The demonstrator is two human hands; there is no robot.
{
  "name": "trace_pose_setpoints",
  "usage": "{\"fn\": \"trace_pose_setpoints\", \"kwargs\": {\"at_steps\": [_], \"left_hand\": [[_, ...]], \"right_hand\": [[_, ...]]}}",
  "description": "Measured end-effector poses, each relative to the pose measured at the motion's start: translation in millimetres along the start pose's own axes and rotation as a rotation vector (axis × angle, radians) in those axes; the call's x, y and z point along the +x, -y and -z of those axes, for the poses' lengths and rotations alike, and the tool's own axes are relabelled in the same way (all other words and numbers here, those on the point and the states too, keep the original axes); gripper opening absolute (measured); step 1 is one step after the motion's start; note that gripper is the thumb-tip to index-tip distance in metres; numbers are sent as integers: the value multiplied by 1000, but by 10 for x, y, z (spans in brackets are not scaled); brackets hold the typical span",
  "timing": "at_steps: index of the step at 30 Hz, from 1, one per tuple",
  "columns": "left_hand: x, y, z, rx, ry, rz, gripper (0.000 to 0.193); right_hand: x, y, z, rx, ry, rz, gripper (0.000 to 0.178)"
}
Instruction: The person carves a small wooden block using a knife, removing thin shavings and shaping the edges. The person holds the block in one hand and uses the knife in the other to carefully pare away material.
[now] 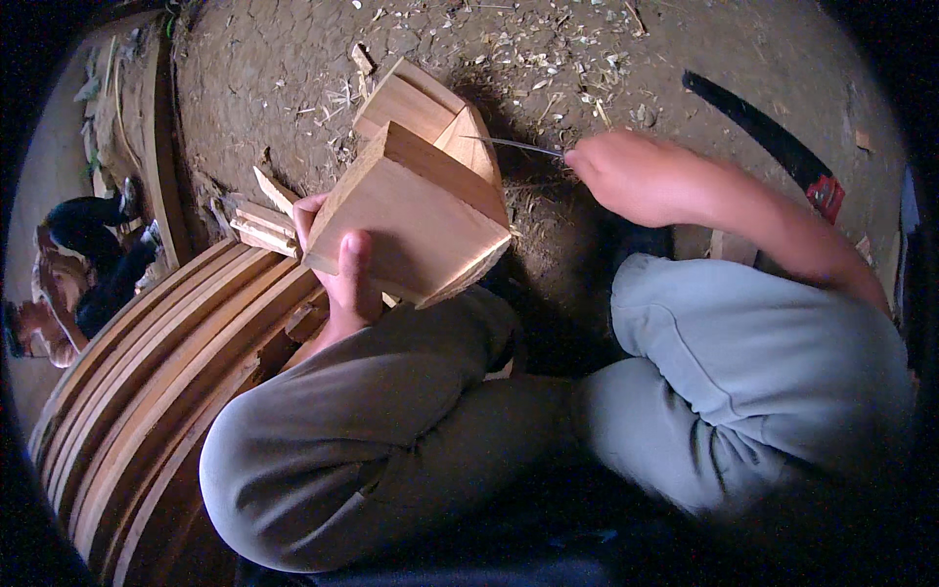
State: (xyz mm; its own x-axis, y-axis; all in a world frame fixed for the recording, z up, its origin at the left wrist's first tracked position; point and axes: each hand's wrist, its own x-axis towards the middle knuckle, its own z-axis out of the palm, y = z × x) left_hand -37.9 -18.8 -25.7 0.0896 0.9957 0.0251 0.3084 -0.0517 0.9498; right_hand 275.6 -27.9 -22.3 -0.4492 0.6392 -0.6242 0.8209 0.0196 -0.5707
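My left hand (352, 284) is closed on a pale, angular wooden block (411, 210), thumb on its near face and fingers on its left side. Just beyond that face lies a second wooden part (416, 103) with a sloped, notched surface; whether the two are one piece I cannot tell. My right hand (626, 176), blurred at the edges, is a fist around a tool with a thin, slightly curved metal blade (523, 147). The blade points left and its tip meets or overlaps the sloped wood. My fist hides the handle.
Long wooden boards (186, 338) lie at my left, with short offcuts (264, 227) at their far end. Wood chips (558, 73) litter the dirt floor (284, 59). A black saw blade with a red part (768, 132) lies at the far right. Dark shoes (83, 225) sit far left.
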Motion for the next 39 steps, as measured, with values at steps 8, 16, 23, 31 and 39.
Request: {"fn": "trace_pose_setpoints", "kwargs": {"at_steps": [8,16,23,31,39], "left_hand": [[46,-7,-40,-15,41,-18,68],[-7,20,-20,-25,41,8,69],[17,10,-20,51,47,-46,69],[45,-50,-35,37,73,-30,68],[42,30,-14,19,78,-34,67]], "right_hand": [[-46,-40,-214,-41,-132,94,36],[474,-130,-293,31,-176,-2,37],[148,-124,-85,-97,0,90,33],[110,-46,-185,32,-106,-27,35],[707,-254,-351,-64,-136,30,30]]}}
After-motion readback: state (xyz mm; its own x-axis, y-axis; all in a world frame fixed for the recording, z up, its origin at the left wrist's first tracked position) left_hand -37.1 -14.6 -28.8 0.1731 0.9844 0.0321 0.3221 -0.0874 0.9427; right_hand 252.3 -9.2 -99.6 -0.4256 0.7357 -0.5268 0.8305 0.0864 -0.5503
